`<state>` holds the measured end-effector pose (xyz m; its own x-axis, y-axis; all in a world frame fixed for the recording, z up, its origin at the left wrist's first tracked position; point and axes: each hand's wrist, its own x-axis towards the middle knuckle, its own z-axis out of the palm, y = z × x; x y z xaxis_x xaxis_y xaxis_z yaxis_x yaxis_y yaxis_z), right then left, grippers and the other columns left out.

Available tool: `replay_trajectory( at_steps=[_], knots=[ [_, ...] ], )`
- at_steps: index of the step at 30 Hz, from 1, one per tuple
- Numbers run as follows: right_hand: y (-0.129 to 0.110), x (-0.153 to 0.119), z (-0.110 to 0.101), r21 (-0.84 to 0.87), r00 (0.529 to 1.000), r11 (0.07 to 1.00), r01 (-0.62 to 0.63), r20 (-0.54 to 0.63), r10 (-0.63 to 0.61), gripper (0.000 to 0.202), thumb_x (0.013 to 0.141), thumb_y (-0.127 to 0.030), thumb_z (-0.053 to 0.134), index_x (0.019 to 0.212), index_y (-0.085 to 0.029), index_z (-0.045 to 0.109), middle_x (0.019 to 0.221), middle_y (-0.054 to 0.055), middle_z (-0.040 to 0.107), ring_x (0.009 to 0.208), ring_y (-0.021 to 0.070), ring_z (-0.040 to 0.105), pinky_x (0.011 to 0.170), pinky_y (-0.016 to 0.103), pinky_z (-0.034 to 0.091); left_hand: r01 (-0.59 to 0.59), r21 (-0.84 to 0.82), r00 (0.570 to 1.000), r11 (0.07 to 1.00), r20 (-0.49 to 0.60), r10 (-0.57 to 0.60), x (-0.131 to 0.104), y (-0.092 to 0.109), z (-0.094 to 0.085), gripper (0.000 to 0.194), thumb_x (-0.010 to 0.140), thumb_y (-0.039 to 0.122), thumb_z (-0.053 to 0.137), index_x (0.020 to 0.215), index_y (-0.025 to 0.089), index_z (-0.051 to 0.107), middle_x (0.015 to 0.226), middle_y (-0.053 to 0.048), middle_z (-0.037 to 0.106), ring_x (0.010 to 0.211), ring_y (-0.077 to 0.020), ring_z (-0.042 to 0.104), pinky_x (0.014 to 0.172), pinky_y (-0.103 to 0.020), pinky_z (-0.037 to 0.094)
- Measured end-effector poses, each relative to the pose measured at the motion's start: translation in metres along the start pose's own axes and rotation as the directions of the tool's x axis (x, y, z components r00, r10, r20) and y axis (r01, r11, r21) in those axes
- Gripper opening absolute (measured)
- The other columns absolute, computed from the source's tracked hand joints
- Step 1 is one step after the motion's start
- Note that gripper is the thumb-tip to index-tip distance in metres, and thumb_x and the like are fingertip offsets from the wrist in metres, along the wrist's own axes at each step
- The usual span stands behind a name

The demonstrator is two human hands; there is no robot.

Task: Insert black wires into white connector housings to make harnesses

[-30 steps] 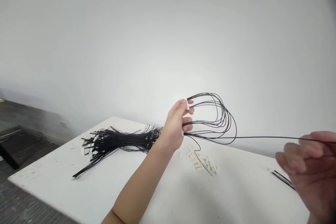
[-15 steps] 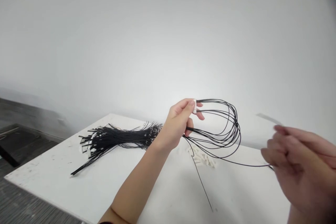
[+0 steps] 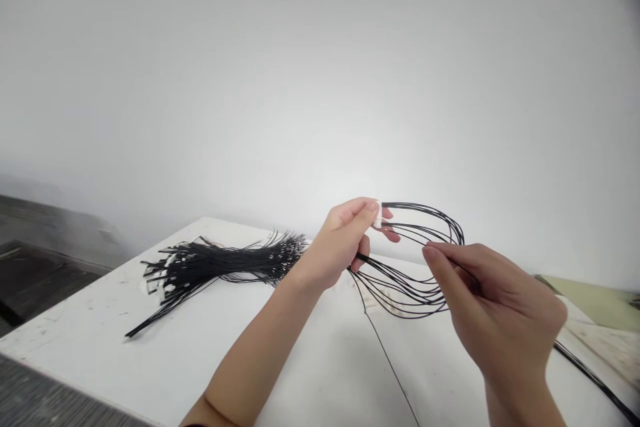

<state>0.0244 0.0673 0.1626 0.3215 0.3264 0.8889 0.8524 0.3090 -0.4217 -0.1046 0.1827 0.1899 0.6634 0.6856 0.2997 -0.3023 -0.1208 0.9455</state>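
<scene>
My left hand [image 3: 345,240] pinches a small white connector [image 3: 378,213] between thumb and index finger. Several thin black wires [image 3: 425,210] run out of the connector's right side and loop back down to my left hand, where the lower fingers curl around them. My right hand [image 3: 495,307] is closed at the right of this loop, with thumb and index finger pinched on a black wire [image 3: 417,238] that leads toward the connector. The right part of the loop is hidden behind my right hand.
A thick bundle of black wires [image 3: 220,263] with white pieces at its left end lies on the white table [image 3: 165,373]. Small white connectors [image 3: 383,303] lie behind the loop. One wire hangs downward, more wires [image 3: 595,380] and a yellow-green sheet [image 3: 590,300] are at right.
My right hand has moved left from the right edge to the wire loop, now pinching a wire near the connector. The thin pale strip seen at its fingertips no longer shows.
</scene>
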Motion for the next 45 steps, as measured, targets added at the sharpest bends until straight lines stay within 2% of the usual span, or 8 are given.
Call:
replay_trajectory(
  at_steps=[13,17,19,23,28,34,39,45],
  knots=[
    [0.000,0.002,0.003,-0.073,0.998,0.995,-0.066,0.012,0.067,0.011,0.083,-0.028,0.067,0.074,-0.023,0.067,0.054,-0.004,0.047,0.046,0.0065,0.034,0.043,0.025,0.029,0.017,0.006,1.000,1.000,0.021,-0.018,0.001,-0.003,0.001,0.029,0.091,0.044,0.050,0.083,0.019,0.063,0.078,-0.007,0.069,0.039,-0.0021,0.030,0.033,-0.014,0.024],
    [0.001,0.002,0.002,-0.073,0.989,0.992,-0.106,0.094,0.113,0.014,0.085,-0.029,0.063,0.073,-0.022,0.064,0.056,-0.003,0.049,0.046,0.0071,0.034,0.043,0.025,0.029,-0.012,0.018,1.000,1.000,-0.003,0.012,0.001,-0.005,0.002,0.027,0.090,0.041,0.053,0.082,0.018,0.065,0.084,-0.009,0.070,0.038,-0.0024,0.033,0.032,-0.015,0.026],
    [0.003,0.004,0.001,-0.099,0.989,0.993,-0.060,0.131,0.073,0.012,0.086,-0.028,0.063,0.075,-0.022,0.064,0.058,-0.003,0.052,0.046,0.0070,0.036,0.044,0.024,0.031,-0.020,0.026,1.000,0.999,-0.011,0.020,0.001,-0.005,0.002,0.026,0.090,0.040,0.054,0.081,0.018,0.065,0.083,-0.009,0.070,0.038,-0.0024,0.034,0.032,-0.016,0.026],
    [0.008,0.007,-0.002,-0.175,0.989,0.978,0.115,0.108,-0.097,0.009,0.087,-0.021,0.060,0.080,-0.023,0.064,0.063,-0.004,0.057,0.049,0.0061,0.041,0.047,0.023,0.034,0.027,0.035,1.000,0.999,0.006,-0.028,0.001,-0.004,0.001,0.027,0.090,0.040,0.053,0.081,0.018,0.066,0.081,-0.010,0.071,0.037,-0.0019,0.033,0.032,-0.016,0.024],
    [0.017,0.009,-0.005,-0.247,0.944,0.913,0.323,0.155,-0.292,0.012,0.084,-0.010,0.063,0.087,-0.022,0.063,0.070,-0.004,0.060,0.051,0.0051,0.042,0.049,0.022,0.035,0.058,0.039,0.998,0.998,0.017,-0.059,0.004,-0.004,0.001,0.028,0.090,0.041,0.052,0.080,0.018,0.065,0.079,-0.010,0.071,0.036,-0.0021,0.030,0.032,-0.016,0.022],
    [0.019,0.009,-0.006,-0.157,0.910,0.905,0.396,0.197,-0.364,0.018,0.082,-0.005,0.062,0.091,-0.021,0.061,0.074,-0.002,0.060,0.054,0.0059,0.045,0.051,0.021,0.039,0.062,0.022,0.998,0.998,0.031,-0.063,0.005,-0.006,0.001,0.028,0.090,0.042,0.052,0.080,0.019,0.064,0.084,-0.010,0.071,0.037,-0.0022,0.032,0.033,-0.016,0.023],
    [0.021,0.008,-0.007,-0.259,0.897,0.862,0.436,0.203,-0.393,0.022,0.080,-0.003,0.064,0.094,-0.021,0.060,0.075,-0.003,0.062,0.054,0.0058,0.043,0.054,0.021,0.041,0.080,0.051,0.996,0.995,0.045,-0.083,0.006,-0.006,0.001,0.030,0.091,0.044,0.048,0.081,0.019,0.061,0.085,-0.010,0.072,0.038,-0.0027,0.029,0.033,-0.016,0.021],
    [0.024,0.007,-0.008,-0.187,0.859,0.847,0.498,0.239,-0.453,0.021,0.080,-0.004,0.063,0.093,-0.021,0.059,0.077,-0.002,0.065,0.058,0.0066,0.051,0.055,0.021,0.040,0.078,0.034,0.995,0.996,0.060,-0.080,0.007,-0.005,0.001,0.029,0.091,0.042,0.048,0.080,0.019,0.060,0.086,-0.010,0.072,0.038,-0.0024,0.030,0.033,-0.016,0.020]
  ],
)
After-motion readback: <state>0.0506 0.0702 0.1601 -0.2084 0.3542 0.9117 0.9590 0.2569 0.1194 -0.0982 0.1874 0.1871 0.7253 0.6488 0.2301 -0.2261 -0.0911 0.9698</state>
